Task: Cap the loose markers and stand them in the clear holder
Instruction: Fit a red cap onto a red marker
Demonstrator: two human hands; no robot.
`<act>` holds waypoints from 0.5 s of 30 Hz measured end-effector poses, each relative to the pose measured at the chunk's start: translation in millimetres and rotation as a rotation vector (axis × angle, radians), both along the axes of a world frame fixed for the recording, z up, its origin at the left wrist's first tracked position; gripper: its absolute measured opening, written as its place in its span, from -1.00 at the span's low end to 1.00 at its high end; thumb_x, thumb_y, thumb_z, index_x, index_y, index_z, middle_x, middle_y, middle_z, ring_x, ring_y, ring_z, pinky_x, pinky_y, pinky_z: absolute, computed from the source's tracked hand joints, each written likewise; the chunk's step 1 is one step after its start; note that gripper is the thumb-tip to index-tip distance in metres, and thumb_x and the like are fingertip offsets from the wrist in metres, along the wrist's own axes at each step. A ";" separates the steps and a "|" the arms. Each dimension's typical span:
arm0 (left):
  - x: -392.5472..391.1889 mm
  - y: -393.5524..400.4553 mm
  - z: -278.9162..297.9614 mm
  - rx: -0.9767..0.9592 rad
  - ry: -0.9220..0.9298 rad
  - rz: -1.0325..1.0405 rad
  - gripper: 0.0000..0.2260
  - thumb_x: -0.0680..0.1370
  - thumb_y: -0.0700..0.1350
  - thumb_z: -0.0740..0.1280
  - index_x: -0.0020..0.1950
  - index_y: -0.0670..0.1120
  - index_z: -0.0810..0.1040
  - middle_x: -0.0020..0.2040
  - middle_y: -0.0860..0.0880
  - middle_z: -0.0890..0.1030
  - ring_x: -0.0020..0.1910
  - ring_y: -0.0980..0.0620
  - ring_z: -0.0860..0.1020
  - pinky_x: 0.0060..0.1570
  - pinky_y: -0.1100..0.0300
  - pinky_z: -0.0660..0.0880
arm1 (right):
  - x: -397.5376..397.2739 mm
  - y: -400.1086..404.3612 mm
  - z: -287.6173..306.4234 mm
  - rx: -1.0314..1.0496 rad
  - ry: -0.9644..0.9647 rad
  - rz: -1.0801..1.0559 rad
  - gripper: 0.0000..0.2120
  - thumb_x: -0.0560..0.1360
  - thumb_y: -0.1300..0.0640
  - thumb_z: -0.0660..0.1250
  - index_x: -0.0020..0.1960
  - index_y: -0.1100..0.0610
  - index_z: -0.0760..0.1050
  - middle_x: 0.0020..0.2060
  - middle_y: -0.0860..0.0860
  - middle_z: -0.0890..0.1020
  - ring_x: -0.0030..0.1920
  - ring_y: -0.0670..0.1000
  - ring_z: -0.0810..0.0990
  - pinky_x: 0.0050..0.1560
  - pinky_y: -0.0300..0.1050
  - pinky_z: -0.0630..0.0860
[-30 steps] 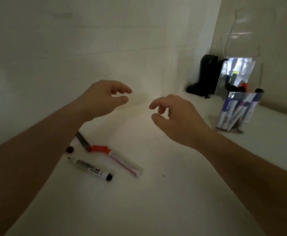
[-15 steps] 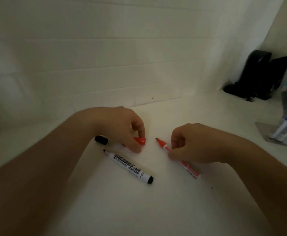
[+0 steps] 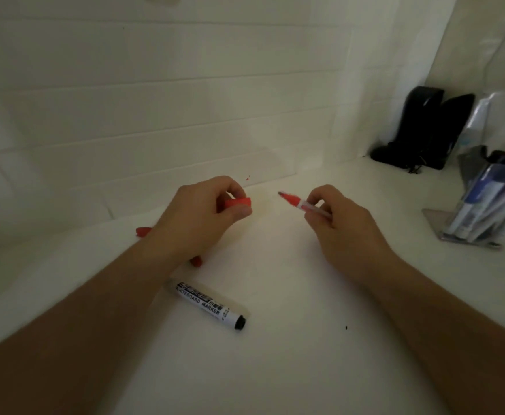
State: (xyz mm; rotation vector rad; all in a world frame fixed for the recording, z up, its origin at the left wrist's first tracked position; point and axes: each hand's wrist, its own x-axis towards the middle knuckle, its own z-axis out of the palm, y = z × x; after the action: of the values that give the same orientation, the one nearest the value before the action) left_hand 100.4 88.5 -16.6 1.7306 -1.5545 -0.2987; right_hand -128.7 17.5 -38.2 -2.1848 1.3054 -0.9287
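Both hands have lifted off the table (image 3: 275,369) since half a second ago: the left hand (image 3: 203,217) pinches the red cap (image 3: 238,202) with its open mouth turned right, and the right hand (image 3: 338,223) grips the red marker (image 3: 297,202) with its bare tip aimed left at that cap, plainly lined up for capping but well apart. Below the left forearm lies the black marker (image 3: 208,305), its tip hidden in this dim view; the clear holder (image 3: 485,205) stands far right, already holding markers
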 end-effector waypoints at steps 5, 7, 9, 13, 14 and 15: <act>1.0 -3.7 -8.7 -0.091 -0.085 0.057 -0.84 0.49 -0.10 0.51 -0.02 0.15 0.64 -0.12 0.19 0.66 -0.12 0.31 0.56 -0.05 0.35 0.45 | 1.0 -4.0 -8.7 -0.016 -0.085 -0.039 -0.83 0.49 0.15 0.47 -0.07 -0.07 0.52 -0.12 -0.10 0.58 -0.10 -0.08 0.53 -0.18 -0.22 0.41; 0.9 -3.6 -9.7 -0.086 -0.043 0.061 -0.83 0.51 -0.07 0.49 -0.03 0.17 0.58 -0.08 0.19 0.67 -0.09 0.32 0.57 -0.08 0.36 0.43 | 1.4 -3.7 -8.6 -0.039 -0.115 -0.032 -0.82 0.48 0.14 0.49 -0.08 -0.07 0.52 -0.11 -0.12 0.58 -0.11 -0.12 0.52 -0.17 -0.24 0.40; 0.9 -3.3 -10.2 -0.067 -0.027 0.012 -0.86 0.58 -0.04 0.40 0.00 0.19 0.49 -0.02 0.16 0.68 -0.06 0.23 0.60 -0.04 0.22 0.51 | 3.1 -3.1 -8.3 -0.043 -0.176 -0.017 -0.86 0.50 0.11 0.47 -0.06 -0.07 0.52 -0.13 -0.14 0.58 -0.14 -0.13 0.52 -0.19 -0.30 0.39; -2.2 0.1 -7.3 -0.055 -0.064 -0.081 -0.91 0.69 -0.03 0.18 0.07 0.19 0.36 0.09 0.23 0.67 -0.01 0.15 0.63 0.01 0.02 0.56 | 8.3 1.7 -7.2 -0.002 -0.266 0.071 -0.95 0.61 0.05 0.32 -0.03 -0.06 0.54 -0.23 -0.09 0.59 -0.28 -0.15 0.46 -0.33 -0.40 0.34; -3.6 1.1 -6.0 -0.058 -0.060 -0.095 -0.90 0.70 -0.04 0.16 0.08 0.19 0.34 0.12 0.27 0.66 0.01 0.20 0.62 0.03 0.07 0.54 | 8.8 3.0 -7.3 -0.003 -0.262 0.099 -0.91 0.64 0.04 0.28 -0.01 -0.05 0.54 -0.23 -0.06 0.59 -0.30 -0.16 0.44 -0.34 -0.39 0.35; -4.7 1.6 -5.0 -0.059 -0.061 -0.106 -0.90 0.71 -0.05 0.14 0.09 0.17 0.33 0.14 0.30 0.64 0.02 0.24 0.62 0.05 0.11 0.53 | 9.1 3.9 -7.4 -0.008 -0.247 0.122 -0.88 0.66 0.04 0.24 0.00 -0.05 0.55 -0.23 -0.05 0.60 -0.30 -0.16 0.43 -0.33 -0.39 0.35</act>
State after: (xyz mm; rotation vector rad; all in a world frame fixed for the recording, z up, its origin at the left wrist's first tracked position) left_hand 95.7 90.1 -21.6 1.6286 -1.6862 -0.2529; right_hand -119.6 21.5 -45.6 -2.0523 1.0426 -1.1150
